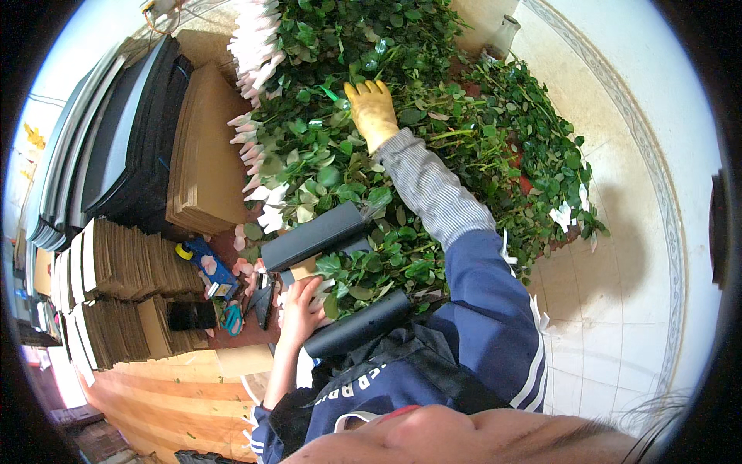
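My left hand (301, 304) is bare and lies at the flower end of some leafy stems (417, 267), between two black padded blocks. Its fingers curl beside a tan cardboard piece (305, 269) and pale wrapped flower heads; what they grip is hidden. My right hand (372, 112), in a yellow glove with a grey knitted cuff, reaches far into the pile of green leafy stems (317, 158). The gloved fingers are bent down among the leaves. A bright green slim piece (331, 93) sticks out beside them, and I cannot make out what they hold.
Pale pink wrapped flower heads (251, 155) line the pile's left edge. Stacked cardboard (209, 147) and dark sheets (135, 131) stand at left. Turquoise scissors (232, 318), a blue tool (210, 265) and a phone (192, 315) lie near my left hand. A bottle (501, 39) stands far right.
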`<state>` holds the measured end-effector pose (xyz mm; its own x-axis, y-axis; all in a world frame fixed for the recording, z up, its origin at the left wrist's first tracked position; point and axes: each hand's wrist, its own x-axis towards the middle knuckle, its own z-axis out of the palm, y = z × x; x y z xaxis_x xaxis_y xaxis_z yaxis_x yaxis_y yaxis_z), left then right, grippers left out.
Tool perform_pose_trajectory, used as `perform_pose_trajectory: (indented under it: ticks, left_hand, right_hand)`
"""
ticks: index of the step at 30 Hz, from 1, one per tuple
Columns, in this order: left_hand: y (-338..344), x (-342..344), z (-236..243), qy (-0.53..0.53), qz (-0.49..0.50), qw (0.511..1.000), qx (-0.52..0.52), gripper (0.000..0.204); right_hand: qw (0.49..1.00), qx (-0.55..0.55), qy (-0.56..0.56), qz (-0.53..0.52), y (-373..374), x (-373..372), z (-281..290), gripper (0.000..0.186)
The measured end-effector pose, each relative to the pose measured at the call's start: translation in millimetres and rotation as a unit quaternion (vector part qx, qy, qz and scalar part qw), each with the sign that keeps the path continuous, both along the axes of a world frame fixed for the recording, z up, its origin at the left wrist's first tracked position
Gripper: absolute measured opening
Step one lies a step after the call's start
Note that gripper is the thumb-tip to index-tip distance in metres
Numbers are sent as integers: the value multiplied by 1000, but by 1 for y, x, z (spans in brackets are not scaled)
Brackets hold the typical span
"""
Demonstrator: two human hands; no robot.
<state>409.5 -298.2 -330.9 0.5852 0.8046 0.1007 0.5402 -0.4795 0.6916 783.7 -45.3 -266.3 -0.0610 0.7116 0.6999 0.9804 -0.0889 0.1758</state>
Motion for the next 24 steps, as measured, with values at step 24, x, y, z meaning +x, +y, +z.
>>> perform_pose_trajectory:
  ticks: [24]
  left_hand:
    - [-3,-3,-4,-19,13,999,28,66]
  right_hand:
    - [964,-228,-131,40,-102,-41,36,27]
